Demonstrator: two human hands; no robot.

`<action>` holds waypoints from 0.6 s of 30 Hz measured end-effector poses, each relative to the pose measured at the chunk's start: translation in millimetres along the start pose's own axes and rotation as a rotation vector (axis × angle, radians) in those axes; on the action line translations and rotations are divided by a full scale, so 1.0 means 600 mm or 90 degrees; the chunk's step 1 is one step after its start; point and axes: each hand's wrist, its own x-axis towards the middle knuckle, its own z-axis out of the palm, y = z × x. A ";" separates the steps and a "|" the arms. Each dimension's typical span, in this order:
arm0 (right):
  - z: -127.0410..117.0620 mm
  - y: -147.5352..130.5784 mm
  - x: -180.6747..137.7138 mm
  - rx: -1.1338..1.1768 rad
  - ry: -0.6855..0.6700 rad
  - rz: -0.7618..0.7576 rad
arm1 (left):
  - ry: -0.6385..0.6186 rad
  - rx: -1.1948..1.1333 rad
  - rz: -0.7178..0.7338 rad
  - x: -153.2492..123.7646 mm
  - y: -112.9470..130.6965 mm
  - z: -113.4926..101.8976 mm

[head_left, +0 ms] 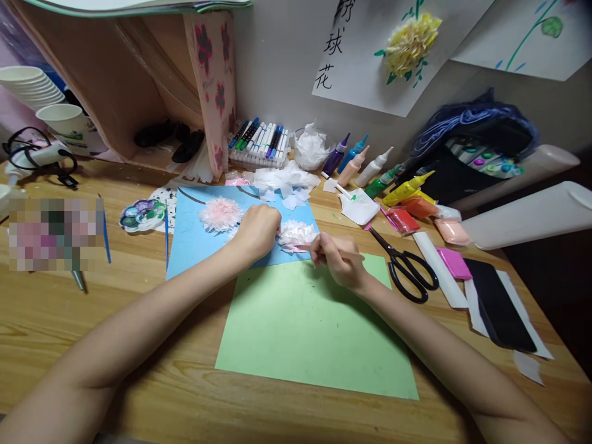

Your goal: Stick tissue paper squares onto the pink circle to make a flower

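Observation:
A white paper flower (298, 233) with a pink lower edge lies on the blue paper (189, 246), between my two hands. To its left my left hand (259, 229) is closed, its fingertips hidden from view. On the flower's other side my right hand (340, 259) is pinched, its fingers close to the pink edge. What it holds is too small to make out. A fluffy pink paper flower (221, 214) sits left of my left hand on the same blue sheet. Below my hands lies a green sheet (314, 333), meeting the blue one.
Black scissors (407, 265) lie right of the green sheet, near a dark phone-like slab (499, 302). Behind stand paint bottles (354, 166), torn white tissue (287, 182) and a marker box (258, 148). A paint palette (143, 213) and thin brush (167, 237) lie left.

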 end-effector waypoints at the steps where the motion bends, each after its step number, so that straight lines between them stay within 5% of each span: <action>1: 0.001 0.004 -0.007 -0.023 -0.004 -0.034 | 0.002 -0.001 -0.001 0.000 0.000 0.000; 9: 0.006 0.013 -0.016 -0.080 -0.011 -0.220 | 0.008 -0.004 0.003 0.000 -0.003 0.003; 18: 0.012 0.022 -0.017 -0.151 -0.034 -0.237 | 0.009 -0.005 0.004 0.000 -0.003 0.004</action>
